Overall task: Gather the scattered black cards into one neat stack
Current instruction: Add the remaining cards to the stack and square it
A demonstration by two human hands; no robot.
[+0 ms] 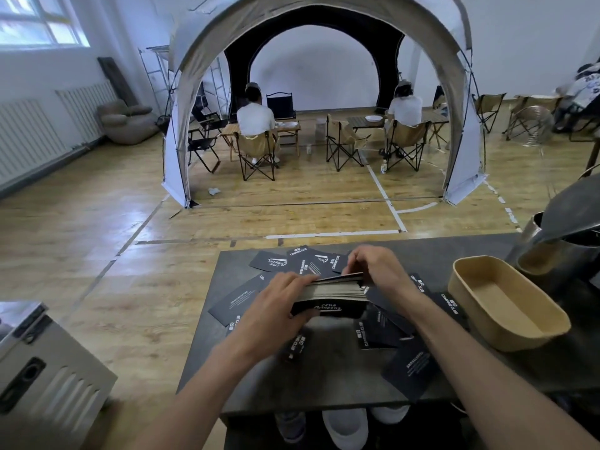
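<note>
The fingers (pixel 302 282) of the left hand (pixel 279 306) curl around the near left end of a thick stack of black cards (pixel 331 295), and the right hand (pixel 373 266) closes over its far right end, so both hands clamp the one stack just above the dark table (pixel 324 381). The step in hand looks like squaring what is already collected. Next, I judge, one hand must let go and sweep in a loose card (pixel 410 368) while the other steadies the stack. About a dozen loose cards lie around it, overlapping, so the count is uncertain: some four at the far edge, two or three left, the rest right and near. One tan empty tray (pixel 480 287) sits right.
</note>
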